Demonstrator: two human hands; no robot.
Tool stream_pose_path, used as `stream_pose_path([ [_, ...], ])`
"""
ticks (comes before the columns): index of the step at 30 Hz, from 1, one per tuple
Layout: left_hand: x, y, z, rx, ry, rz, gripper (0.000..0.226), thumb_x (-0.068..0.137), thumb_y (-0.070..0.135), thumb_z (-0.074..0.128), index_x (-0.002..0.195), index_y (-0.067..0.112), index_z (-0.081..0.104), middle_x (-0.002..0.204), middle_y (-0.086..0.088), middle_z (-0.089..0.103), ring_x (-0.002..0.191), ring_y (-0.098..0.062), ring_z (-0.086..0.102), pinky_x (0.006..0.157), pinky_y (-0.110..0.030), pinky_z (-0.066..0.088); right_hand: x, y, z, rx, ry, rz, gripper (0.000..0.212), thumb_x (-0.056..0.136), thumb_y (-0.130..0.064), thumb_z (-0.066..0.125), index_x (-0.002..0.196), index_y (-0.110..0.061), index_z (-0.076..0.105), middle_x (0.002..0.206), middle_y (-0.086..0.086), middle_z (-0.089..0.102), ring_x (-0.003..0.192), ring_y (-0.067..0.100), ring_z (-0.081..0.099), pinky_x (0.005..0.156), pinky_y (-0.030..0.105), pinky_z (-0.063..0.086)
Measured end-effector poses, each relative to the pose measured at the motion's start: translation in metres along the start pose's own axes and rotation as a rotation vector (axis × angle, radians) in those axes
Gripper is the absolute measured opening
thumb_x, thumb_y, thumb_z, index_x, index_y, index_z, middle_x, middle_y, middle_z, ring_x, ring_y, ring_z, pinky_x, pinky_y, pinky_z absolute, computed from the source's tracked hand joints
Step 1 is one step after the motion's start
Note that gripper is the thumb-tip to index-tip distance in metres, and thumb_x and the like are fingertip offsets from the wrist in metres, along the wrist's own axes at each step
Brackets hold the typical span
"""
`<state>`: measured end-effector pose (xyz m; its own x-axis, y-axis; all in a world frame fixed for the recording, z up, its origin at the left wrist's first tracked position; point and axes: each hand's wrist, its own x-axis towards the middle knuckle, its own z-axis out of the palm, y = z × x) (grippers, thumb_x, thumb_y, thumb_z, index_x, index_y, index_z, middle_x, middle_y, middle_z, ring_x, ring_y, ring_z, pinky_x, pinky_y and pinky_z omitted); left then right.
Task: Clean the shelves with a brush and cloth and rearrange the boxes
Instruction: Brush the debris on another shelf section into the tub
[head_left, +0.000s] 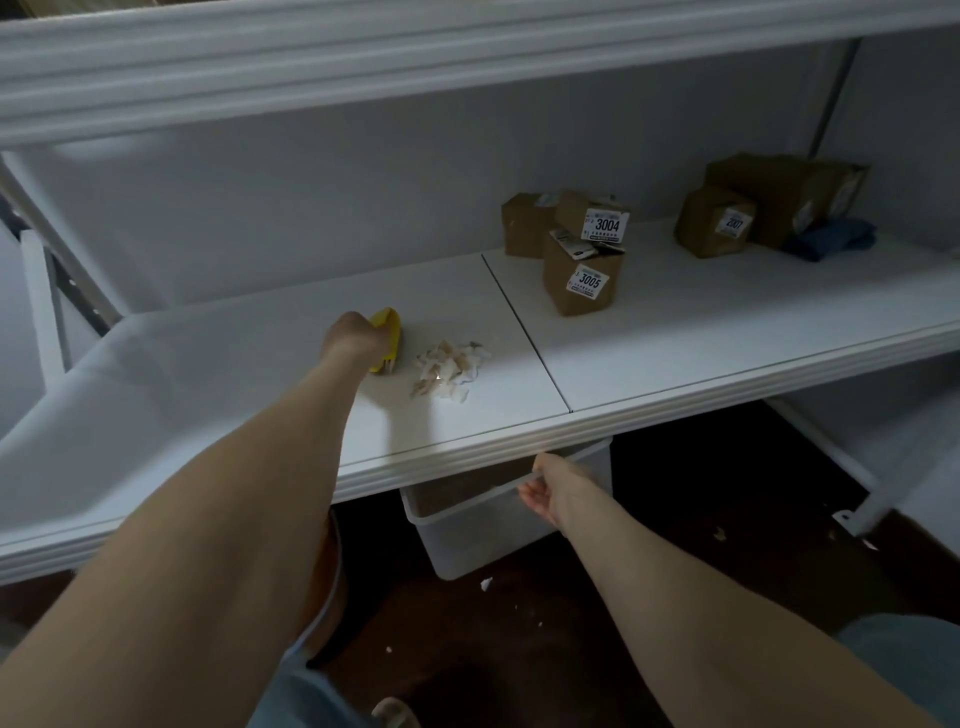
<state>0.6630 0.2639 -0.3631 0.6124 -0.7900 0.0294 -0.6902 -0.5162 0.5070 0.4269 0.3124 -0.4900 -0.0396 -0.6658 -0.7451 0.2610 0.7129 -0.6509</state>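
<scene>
White shelf (675, 338) bears scraps (449, 366); your left hand (356, 338) grips the brush (390, 327) beside them; your right hand (550, 491) holds the bin (467, 535) by its rim.

The shelf (208, 395) lies bare left of the scrap pile (449, 366). Brown boxes (582, 283) block its right rear. The upper shelf (311, 67) caps the space overhead.

Pretty dim overall with a greyish cast. One brighter patch on the shelf (415, 431) around the paper scraps (449, 366), tiny glare spot in them. The left hand (358, 338) throws a soft shadow. The floor (727, 519) is nearly black, and the wide-angle lens bends the shelf edges
</scene>
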Motion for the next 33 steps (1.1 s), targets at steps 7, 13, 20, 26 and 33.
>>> stream_pose_path([
  [7,-0.016,0.021,0.014,0.103,-0.122,0.181,0.049,0.095,0.048,0.039,0.110,0.008,0.062,0.114,-0.013,0.063,0.105,-0.031,0.059,0.087,-0.035,0.044,-0.005,-0.007,-0.009,0.004,0.009,-0.023,0.014,0.088,0.001,0.054,0.075,-0.001,0.051,0.066,0.012,0.052,0.056,0.016,0.054,0.039,0.026,0.050],
  [13,-0.027,0.033,0.020,0.124,-0.241,0.261,0.039,0.099,0.028,0.033,0.114,0.003,0.059,0.120,-0.019,0.062,0.107,-0.034,0.060,0.078,-0.031,0.043,-0.008,-0.008,-0.013,-0.004,-0.017,-0.021,0.012,0.089,0.002,0.053,0.077,-0.001,0.051,0.068,0.012,0.052,0.058,0.017,0.053,0.055,0.030,0.052],
  [20,-0.056,0.035,0.012,0.015,-0.458,0.406,0.022,0.100,0.019,0.038,0.090,0.009,0.055,0.064,-0.006,0.047,0.052,-0.018,0.041,0.050,-0.025,0.034,-0.017,-0.003,-0.014,-0.012,-0.029,-0.023,0.003,0.088,0.002,0.052,0.089,0.000,0.054,0.067,0.012,0.051,0.057,0.017,0.052,0.031,0.022,0.046],
  [26,-0.064,0.011,-0.005,-0.048,-0.155,0.265,0.034,0.099,0.022,0.037,0.105,-0.002,0.061,0.103,-0.025,0.064,0.096,-0.037,0.062,0.082,-0.040,0.048,-0.020,0.000,-0.019,0.013,-0.061,-0.018,0.009,0.088,0.001,0.052,0.096,0.000,0.054,0.067,0.011,0.050,0.056,0.016,0.051,0.030,0.021,0.045],
  [33,-0.089,0.001,-0.007,0.211,-0.221,0.074,0.023,0.094,0.002,0.040,0.073,-0.004,0.050,0.082,-0.018,0.062,0.057,-0.027,0.061,0.046,-0.026,0.047,-0.024,-0.001,-0.022,0.019,-0.067,-0.004,0.007,0.087,0.000,0.053,0.094,0.000,0.056,0.067,0.009,0.052,0.056,0.014,0.054,0.029,0.020,0.043],
])
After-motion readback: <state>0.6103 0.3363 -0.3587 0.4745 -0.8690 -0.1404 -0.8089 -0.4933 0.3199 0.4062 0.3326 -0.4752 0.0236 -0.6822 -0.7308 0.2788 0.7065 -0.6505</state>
